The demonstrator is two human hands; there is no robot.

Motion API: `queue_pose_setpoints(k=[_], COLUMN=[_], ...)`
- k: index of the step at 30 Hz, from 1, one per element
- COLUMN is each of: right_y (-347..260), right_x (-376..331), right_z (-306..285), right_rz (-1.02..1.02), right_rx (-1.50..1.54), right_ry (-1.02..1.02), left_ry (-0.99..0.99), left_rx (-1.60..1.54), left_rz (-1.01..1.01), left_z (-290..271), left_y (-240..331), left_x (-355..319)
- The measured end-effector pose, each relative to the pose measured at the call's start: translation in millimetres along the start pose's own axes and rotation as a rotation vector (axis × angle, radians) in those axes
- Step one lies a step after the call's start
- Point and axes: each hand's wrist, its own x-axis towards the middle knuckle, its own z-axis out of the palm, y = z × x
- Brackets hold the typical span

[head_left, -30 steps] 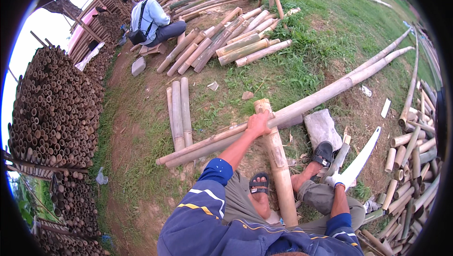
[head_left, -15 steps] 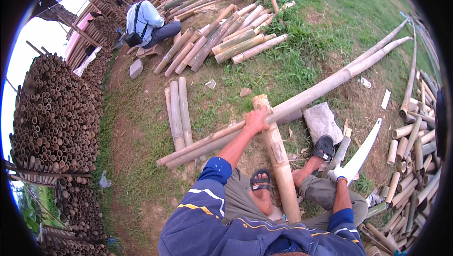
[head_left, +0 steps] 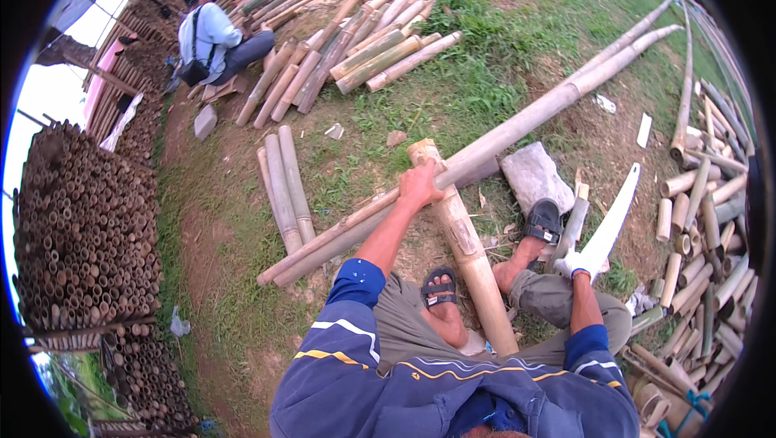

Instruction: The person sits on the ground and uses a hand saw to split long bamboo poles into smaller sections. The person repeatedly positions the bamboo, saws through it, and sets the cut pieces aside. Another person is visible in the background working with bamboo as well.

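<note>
Bamboo lies all around a seated person: one thick cut bamboo pole [head_left: 465, 244] slants up between the sandalled feet, two long poles [head_left: 517, 127] run side by side across the grass beyond it, and three short lengths [head_left: 283, 187] lie together on bare earth to the left. Left hand [head_left: 420, 186], arm outstretched, is clamped over the upper end of the thick pole, while the gloved right hand [head_left: 572, 264], held low by the right knee, is closed on a pale curved saw [head_left: 613, 220].
</note>
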Motion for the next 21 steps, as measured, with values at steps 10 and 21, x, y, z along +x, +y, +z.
queue_pose_setpoints(k=[10,21], right_y=[10.3,-22.9], right_x=[-3.3,-1.4], right_z=[8.0,7.2], right_rz=[-0.065,-0.093], right_rx=[0.056,0.028], right_ry=[0.142,0.087], left_ry=[0.01,0.006], left_rx=[0.051,0.089], left_rz=[0.065,-0.031], left_z=[6.4,-5.5], left_y=[11.9,-6.5], left_x=[-4.3,-14.9])
